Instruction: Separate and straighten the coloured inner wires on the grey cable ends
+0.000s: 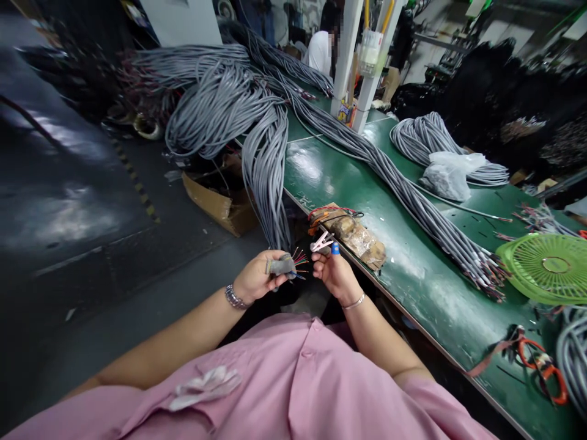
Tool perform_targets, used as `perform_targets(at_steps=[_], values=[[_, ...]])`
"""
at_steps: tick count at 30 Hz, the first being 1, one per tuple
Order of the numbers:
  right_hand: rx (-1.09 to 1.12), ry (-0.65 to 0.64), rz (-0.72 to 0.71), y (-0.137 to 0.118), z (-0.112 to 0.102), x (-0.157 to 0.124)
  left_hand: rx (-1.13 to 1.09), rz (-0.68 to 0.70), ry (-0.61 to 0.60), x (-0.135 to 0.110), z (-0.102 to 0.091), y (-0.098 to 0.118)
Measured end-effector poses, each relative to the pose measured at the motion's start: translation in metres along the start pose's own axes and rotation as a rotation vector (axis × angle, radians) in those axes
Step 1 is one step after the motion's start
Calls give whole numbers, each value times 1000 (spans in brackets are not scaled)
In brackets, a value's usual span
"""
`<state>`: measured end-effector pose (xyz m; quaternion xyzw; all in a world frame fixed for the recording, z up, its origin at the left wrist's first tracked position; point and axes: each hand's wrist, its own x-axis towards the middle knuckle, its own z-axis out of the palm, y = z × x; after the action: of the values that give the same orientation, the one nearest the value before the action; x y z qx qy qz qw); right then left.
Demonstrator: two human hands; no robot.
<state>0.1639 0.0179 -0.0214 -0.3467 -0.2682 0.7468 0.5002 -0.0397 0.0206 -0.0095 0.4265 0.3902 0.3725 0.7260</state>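
Note:
My left hand (pixel 260 276), with a metal watch at the wrist, is closed in front of my body. It grips a multi-core cable end, whose thin coloured wires (pixel 299 261) fan out to the right in red, green, orange and blue. Grey wrapping shows around the thumb and fingertips. Beside it, my right hand (pixel 335 274) pinches a pale pinkish-white V-shaped piece (pixel 322 242); its exact kind is unclear. One right fingertip wears a blue cover (pixel 335 248). A small gap separates the wire tips from the right hand.
On the green table (pixel 307 165), a taped block (pixel 353 233) lies at the near edge. A long grey cable bundle (pixel 389 168) crosses behind it. More cables (pixel 215 104) hang over the left end. A green fan (pixel 548 266) and orange-handled scissors (pixel 543 366) are right. A co-worker (pixel 320 52) sits behind.

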Motion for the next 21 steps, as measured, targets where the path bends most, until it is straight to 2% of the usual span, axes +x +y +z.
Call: perform_targets(at_steps=[1,3,7,14,21], values=[[36,-42,36,-3,1,3,17,-15,-33,2,-1,3],[50,-85,6,-7,4,6,47,-39,-89,7,0,9],[-22,-7,-180,-6,12,10,74,-78,-163,17,6,15],[114,47,-135,-6,21,14,4,-85,-132,26,14,14],[98,153,-156,-3,24,17,1,-114,-143,31,12,6]])
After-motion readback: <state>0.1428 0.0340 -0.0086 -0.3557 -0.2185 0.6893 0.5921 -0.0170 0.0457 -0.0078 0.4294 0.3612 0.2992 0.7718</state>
